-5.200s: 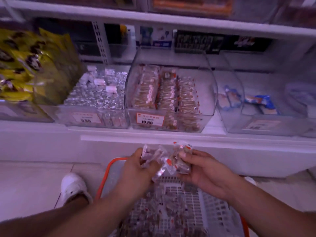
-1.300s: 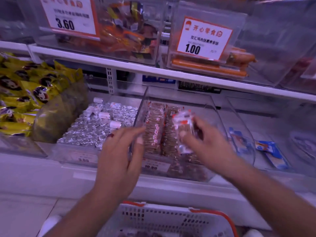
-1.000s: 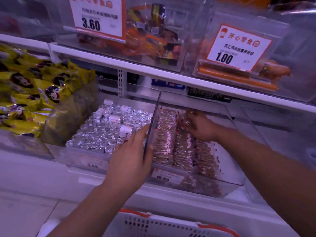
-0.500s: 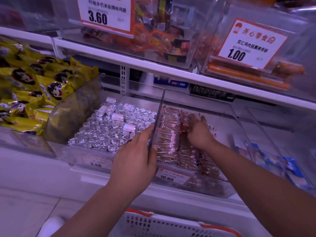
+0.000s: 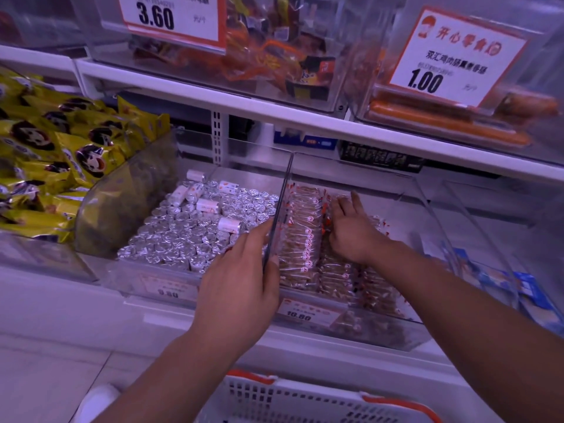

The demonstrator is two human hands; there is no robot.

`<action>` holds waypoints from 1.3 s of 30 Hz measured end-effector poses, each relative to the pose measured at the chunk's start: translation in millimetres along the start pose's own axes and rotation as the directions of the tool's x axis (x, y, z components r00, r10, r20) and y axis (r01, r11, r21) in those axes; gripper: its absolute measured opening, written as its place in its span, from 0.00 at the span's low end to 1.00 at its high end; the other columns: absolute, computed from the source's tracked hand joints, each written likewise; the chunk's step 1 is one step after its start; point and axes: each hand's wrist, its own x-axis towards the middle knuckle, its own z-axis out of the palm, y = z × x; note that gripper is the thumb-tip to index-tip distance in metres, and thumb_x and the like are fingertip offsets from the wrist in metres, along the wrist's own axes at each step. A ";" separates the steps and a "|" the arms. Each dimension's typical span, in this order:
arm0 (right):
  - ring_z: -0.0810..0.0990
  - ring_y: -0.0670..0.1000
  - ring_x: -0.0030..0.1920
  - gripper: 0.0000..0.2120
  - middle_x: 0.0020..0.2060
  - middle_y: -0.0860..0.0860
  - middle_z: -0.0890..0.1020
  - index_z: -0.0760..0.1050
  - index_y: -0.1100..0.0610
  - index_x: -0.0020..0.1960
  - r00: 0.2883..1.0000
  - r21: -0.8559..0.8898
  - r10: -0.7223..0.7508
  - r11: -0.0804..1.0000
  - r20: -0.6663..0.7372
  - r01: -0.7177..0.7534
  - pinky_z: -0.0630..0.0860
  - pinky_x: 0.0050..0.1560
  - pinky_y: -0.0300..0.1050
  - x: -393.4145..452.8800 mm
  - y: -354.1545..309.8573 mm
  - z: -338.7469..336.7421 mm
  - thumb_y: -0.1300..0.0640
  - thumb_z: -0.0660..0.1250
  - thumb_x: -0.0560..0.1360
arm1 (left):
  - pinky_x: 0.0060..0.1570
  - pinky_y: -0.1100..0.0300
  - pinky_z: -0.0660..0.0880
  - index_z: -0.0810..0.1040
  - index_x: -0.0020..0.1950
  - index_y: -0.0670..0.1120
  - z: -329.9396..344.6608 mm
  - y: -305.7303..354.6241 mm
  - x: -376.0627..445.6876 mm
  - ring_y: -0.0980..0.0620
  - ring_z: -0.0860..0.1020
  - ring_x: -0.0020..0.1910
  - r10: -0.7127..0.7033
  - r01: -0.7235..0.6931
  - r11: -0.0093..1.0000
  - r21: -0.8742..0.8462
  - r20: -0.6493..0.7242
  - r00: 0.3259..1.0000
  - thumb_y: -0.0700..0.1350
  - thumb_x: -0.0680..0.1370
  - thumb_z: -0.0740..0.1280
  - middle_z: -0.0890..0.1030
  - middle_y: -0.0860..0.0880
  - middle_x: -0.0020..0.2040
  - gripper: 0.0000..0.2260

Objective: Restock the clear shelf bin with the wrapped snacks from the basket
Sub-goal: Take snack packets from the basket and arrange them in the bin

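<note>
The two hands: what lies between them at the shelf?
In the head view, the clear bin's left wall, held by the left hand, and a row of wrapped snacks before the right hand.

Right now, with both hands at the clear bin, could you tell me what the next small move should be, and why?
Probably draw the right hand back toward the basket for more. It rests flat on the wrapped snacks in the bin, apparently holding nothing, while the left hand pinches the bin's side wall.

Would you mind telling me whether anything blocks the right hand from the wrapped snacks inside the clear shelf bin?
Nothing visible does. The right hand is already inside the open-topped clear plastic shelf bin, resting on the rows of clear-wrapped brown snacks. The left hand grips the bin's left wall, clear of the reach.
</note>
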 end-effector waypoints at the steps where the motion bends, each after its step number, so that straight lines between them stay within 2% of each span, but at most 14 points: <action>1: 0.40 0.65 0.79 0.40 0.79 0.63 0.48 0.40 0.63 0.80 1.000 0.053 0.016 0.998 -0.002 -0.016 0.44 0.78 0.63 -0.3 -1.6 0.5 0.52 0.59 0.77 | 0.47 0.48 0.77 0.62 0.74 0.59 0.0 0.0 -0.2 0.44 0.81 0.53 0.000 0.000 1.000 0.003 -0.002 1.000 0.47 0.81 0.62 0.79 0.53 0.61 0.23; 5: 0.42 0.64 0.79 0.33 0.78 0.62 0.53 0.50 0.58 0.80 0.999 0.232 0.014 0.973 -0.045 -0.003 0.46 0.78 0.62 -2.7 4.0 -4.9 0.59 0.60 0.79 | 0.47 0.48 0.77 0.61 0.75 0.59 -0.9 0.6 -0.9 0.44 0.80 0.52 0.000 0.000 1.000 0.006 0.001 1.000 0.47 0.80 0.62 0.79 0.52 0.61 0.24; 9: 0.40 0.59 0.80 0.33 0.81 0.53 0.48 0.44 0.52 0.81 0.999 0.014 -0.017 1.000 -0.031 0.018 0.43 0.73 0.71 -4.0 12.6 -7.4 0.56 0.56 0.81 | 0.46 0.50 0.75 0.61 0.75 0.59 -1.3 -0.1 -0.2 0.46 0.80 0.51 0.002 -0.002 1.000 0.005 0.003 1.000 0.47 0.81 0.61 0.79 0.54 0.61 0.23; 13: 0.39 0.55 0.80 0.37 0.80 0.54 0.43 0.36 0.53 0.80 0.998 -0.060 -0.048 0.997 0.033 0.050 0.49 0.76 0.63 -7.5 12.7 -4.3 0.48 0.55 0.80 | 0.43 0.54 0.71 0.61 0.75 0.59 -0.6 -0.5 -0.4 0.48 0.80 0.46 0.012 -0.012 1.000 0.004 0.003 1.000 0.48 0.81 0.61 0.79 0.55 0.60 0.23; 24: 0.42 0.55 0.80 0.38 0.80 0.57 0.47 0.42 0.60 0.80 0.987 0.125 0.021 0.992 -0.157 -0.001 0.46 0.79 0.58 -37.8 5.3 -38.3 0.59 0.61 0.79 | 0.45 0.52 0.73 0.63 0.75 0.56 0.6 -3.6 0.2 0.47 0.80 0.47 0.010 -0.010 1.000 -0.020 -0.004 1.000 0.48 0.81 0.63 0.78 0.53 0.63 0.23; 26: 0.52 0.55 0.79 0.35 0.79 0.58 0.55 0.51 0.60 0.80 0.942 0.275 0.053 0.960 -0.331 0.042 0.52 0.78 0.49 -66.3 -3.7 -52.0 0.63 0.63 0.77 | 0.54 0.49 0.74 0.65 0.75 0.50 -3.7 0.8 -3.7 0.46 0.77 0.58 0.043 -0.045 0.997 -0.063 -0.044 0.998 0.44 0.80 0.64 0.75 0.49 0.66 0.23; 28: 0.66 0.53 0.73 0.29 0.73 0.58 0.68 0.64 0.60 0.75 0.822 0.393 0.078 0.901 -0.564 0.184 0.58 0.73 0.35 -113.0 -16.4 -59.4 0.66 0.61 0.74 | 0.61 0.46 0.71 0.69 0.73 0.44 -9.8 7.1 -10.3 0.45 0.74 0.64 0.158 -0.166 0.985 -0.051 -0.131 0.979 0.40 0.78 0.64 0.74 0.45 0.67 0.22; 30: 0.74 0.49 0.62 0.24 0.61 0.56 0.77 0.73 0.60 0.66 0.700 0.372 0.015 0.855 -0.714 0.362 0.64 0.66 0.33 -171.8 -29.4 -42.7 0.67 0.58 0.71 | 0.63 0.47 0.70 0.75 0.68 0.41 -10.4 15.0 -23.7 0.42 0.74 0.65 0.327 -0.338 0.941 -0.025 -0.198 0.924 0.36 0.76 0.63 0.76 0.43 0.66 0.19; 31: 0.75 0.46 0.59 0.23 0.56 0.54 0.78 0.75 0.60 0.63 0.703 0.377 -0.030 0.827 -0.711 0.417 0.67 0.63 0.34 -202.0 -36.7 -23.6 0.67 0.57 0.70 | 0.62 0.46 0.70 0.77 0.65 0.40 -6.5 19.3 -33.9 0.41 0.75 0.63 0.415 -0.429 0.903 -0.026 -0.205 0.887 0.36 0.76 0.63 0.77 0.42 0.64 0.18; 33: 0.77 0.45 0.54 0.19 0.52 0.51 0.79 0.77 0.59 0.60 0.843 0.457 -0.126 0.794 -0.523 0.402 0.71 0.58 0.37 -256.3 -47.7 33.7 0.66 0.58 0.72 | 0.55 0.45 0.72 0.79 0.61 0.40 11.2 23.3 -61.4 0.39 0.78 0.56 0.562 -0.569 0.820 -0.064 -0.106 0.821 0.36 0.76 0.61 0.80 0.42 0.59 0.15; 35: 0.80 0.51 0.53 0.16 0.52 0.53 0.81 0.77 0.58 0.62 0.982 0.539 -0.183 0.824 -0.036 0.173 0.75 0.57 0.44 -298.7 -53.2 101.2 0.63 0.61 0.75 | 0.50 0.47 0.74 0.80 0.59 0.42 37.4 17.0 -99.8 0.39 0.79 0.50 0.610 -0.595 0.792 -0.135 0.165 0.775 0.39 0.77 0.61 0.81 0.43 0.54 0.13; 36: 0.80 0.54 0.55 0.17 0.55 0.56 0.81 0.75 0.58 0.65 0.947 0.525 -0.159 0.851 0.280 -0.012 0.74 0.58 0.44 -313.5 -50.9 134.2 0.60 0.62 0.77 | 0.50 0.47 0.74 0.80 0.59 0.43 51.8 8.3 -120.7 0.39 0.79 0.49 0.571 -0.557 0.816 -0.152 0.356 0.740 0.41 0.77 0.62 0.81 0.43 0.53 0.13; 37: 0.79 0.56 0.60 0.18 0.60 0.57 0.80 0.72 0.58 0.68 0.829 0.445 -0.108 0.877 0.549 -0.181 0.72 0.59 0.44 -325.6 -44.1 166.6 0.57 0.63 0.79 | 0.52 0.48 0.75 0.79 0.60 0.44 65.4 -5.3 -141.5 0.39 0.79 0.51 0.481 -0.510 0.852 -0.116 0.556 0.678 0.44 0.78 0.61 0.80 0.43 0.54 0.13; 39: 0.76 0.58 0.65 0.24 0.66 0.60 0.77 0.68 0.60 0.72 0.596 0.274 -0.024 0.902 0.803 -0.333 0.71 0.59 0.42 -344.8 -29.6 220.7 0.50 0.64 0.80 | 0.57 0.50 0.74 0.73 0.69 0.48 89.8 -42.9 -180.2 0.40 0.78 0.58 0.213 -0.484 0.873 0.056 0.849 0.483 0.49 0.80 0.60 0.77 0.44 0.63 0.17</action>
